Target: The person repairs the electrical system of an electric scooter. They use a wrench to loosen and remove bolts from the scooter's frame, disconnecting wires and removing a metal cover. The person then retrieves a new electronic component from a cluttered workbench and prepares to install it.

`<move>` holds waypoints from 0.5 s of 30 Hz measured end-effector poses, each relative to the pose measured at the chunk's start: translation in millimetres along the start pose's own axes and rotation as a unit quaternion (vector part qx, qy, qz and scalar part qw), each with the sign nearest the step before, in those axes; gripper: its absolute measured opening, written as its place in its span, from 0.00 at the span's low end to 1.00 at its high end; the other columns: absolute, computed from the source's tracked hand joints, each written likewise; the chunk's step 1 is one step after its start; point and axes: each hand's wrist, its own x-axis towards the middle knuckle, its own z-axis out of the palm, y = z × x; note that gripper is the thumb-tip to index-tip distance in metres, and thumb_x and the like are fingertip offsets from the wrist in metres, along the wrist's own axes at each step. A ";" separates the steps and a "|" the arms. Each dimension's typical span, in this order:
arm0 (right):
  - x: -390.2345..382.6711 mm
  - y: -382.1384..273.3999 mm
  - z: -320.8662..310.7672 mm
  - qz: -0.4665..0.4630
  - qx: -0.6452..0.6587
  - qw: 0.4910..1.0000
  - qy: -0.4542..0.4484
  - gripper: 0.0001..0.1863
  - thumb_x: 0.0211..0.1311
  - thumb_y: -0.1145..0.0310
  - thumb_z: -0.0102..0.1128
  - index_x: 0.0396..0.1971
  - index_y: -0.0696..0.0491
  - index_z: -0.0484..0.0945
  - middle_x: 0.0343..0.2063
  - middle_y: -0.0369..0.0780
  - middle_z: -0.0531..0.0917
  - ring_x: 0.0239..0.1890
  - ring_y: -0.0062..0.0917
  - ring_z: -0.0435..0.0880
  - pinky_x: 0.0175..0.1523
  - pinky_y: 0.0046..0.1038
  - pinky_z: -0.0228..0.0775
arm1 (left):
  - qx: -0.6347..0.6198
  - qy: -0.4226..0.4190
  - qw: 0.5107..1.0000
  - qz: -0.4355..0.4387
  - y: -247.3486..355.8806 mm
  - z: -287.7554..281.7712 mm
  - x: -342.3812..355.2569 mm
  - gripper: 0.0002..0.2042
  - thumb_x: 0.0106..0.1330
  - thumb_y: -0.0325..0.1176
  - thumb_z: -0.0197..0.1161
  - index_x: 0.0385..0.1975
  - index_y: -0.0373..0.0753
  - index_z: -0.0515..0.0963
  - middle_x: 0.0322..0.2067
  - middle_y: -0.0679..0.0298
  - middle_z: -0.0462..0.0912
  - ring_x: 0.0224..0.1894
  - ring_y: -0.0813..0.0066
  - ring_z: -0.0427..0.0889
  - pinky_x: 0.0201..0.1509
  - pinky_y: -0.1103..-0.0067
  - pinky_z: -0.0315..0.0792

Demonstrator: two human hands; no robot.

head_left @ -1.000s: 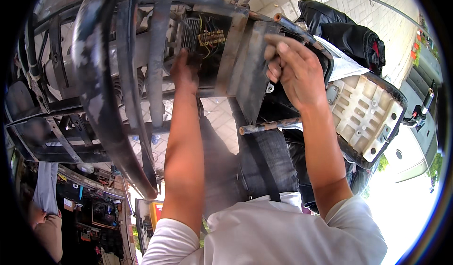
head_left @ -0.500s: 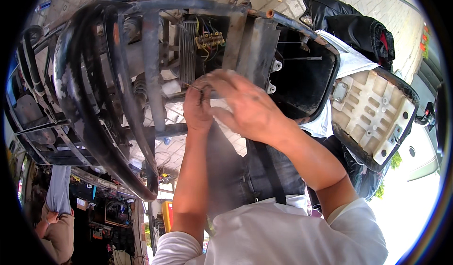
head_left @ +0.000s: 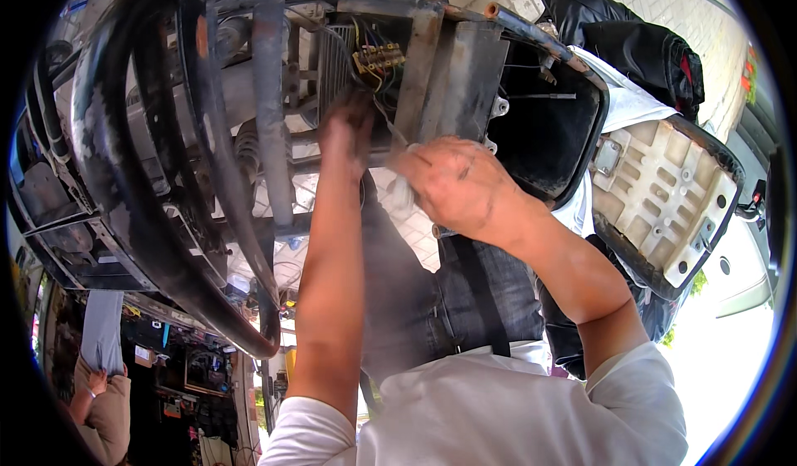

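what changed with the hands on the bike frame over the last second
The right hand let go of the grey metal panel up top and came down toward the left hand, now closed on a small white piece. The left hand stayed at the frame by the yellow wiring. The upturned seat is unchanged.

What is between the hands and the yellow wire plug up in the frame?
Only part of the way shows. The left hand is raised just below the yellow wire plug, beside a rusty upright bar. The right hand hides the space behind it.
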 end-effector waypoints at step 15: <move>27.1 24.7 -75.8 0.115 0.293 0.911 0.265 0.13 0.65 0.68 0.46 0.37 0.64 0.74 0.31 0.46 0.81 0.33 0.31 0.82 0.42 0.27 0.74 | 0.152 -0.128 0.966 0.167 -32.0 67.4 26.7 0.29 0.52 0.22 0.49 0.59 0.43 0.63 0.58 0.59 0.62 0.60 0.69 0.60 0.59 0.81 0.56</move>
